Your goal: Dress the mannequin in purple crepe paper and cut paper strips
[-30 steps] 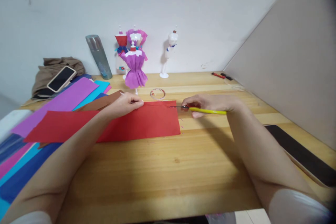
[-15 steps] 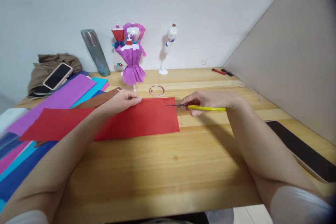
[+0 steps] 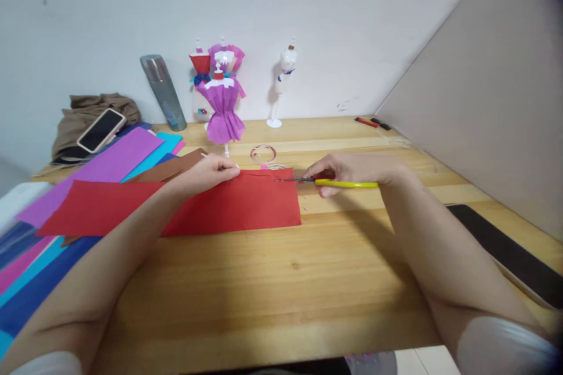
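Observation:
A long red sheet lies across the wooden table, running under my left forearm. My left hand pinches its far edge near the middle, with a thin pale stick end showing beside the fingers. In my right hand are scissors with yellow handles. Their blades point left and reach over the right part of the sheet, close to its far edge. A narrow strip runs along that edge between the blades and my left hand.
Coloured sheets are piled at the left, beside a phone on brown cloth. Small dress forms and a bottle stand at the back. A ring of tape lies beyond the sheet. A dark flat object is at the right.
The far edge of the red sheet sits slightly lower in view, and a bit of pink and a pale ring now show behind it. Both hands keep their holds.

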A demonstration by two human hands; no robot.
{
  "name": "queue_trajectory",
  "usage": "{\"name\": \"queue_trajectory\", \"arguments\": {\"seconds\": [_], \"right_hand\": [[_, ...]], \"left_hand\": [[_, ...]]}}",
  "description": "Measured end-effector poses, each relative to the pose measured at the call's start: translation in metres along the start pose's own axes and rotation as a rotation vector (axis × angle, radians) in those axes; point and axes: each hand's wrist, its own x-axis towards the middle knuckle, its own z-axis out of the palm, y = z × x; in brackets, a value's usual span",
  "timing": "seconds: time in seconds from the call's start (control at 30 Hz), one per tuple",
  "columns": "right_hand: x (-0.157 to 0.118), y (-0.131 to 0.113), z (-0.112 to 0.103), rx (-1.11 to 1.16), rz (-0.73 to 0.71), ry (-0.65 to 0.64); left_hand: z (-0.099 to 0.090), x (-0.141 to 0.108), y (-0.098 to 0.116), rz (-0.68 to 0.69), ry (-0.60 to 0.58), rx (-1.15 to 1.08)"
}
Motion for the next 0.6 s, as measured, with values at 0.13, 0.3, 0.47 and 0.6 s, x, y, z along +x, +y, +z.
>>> {"name": "queue_trajectory", "arguments": {"seconds": [0.13, 0.3, 0.47, 0.6], "right_hand": [[0.0016, 0.0053, -0.0029, 0.011, -0.003, -0.039], [-0.0025, -0.0012, -0.0021, -0.02, 0.009, -0.037], [-0.0048, 0.0004, -0.0032, -0.099, -0.041, -0.027], [-0.0051, 0.0033, -0.0037, -0.109, -0.049, -0.018]], "left_hand": [[0.0, -0.0014, 0.0032, -0.001, 0.013, 0.0], [-0.001, -0.0016, 0.0038, -0.004, 0.027, -0.02], [-0.0011, -0.0002, 0.0012, -0.027, 0.011, -0.052], [-0.0012, -0.0013, 0.001, -0.067, 0.023, -0.099]]}}
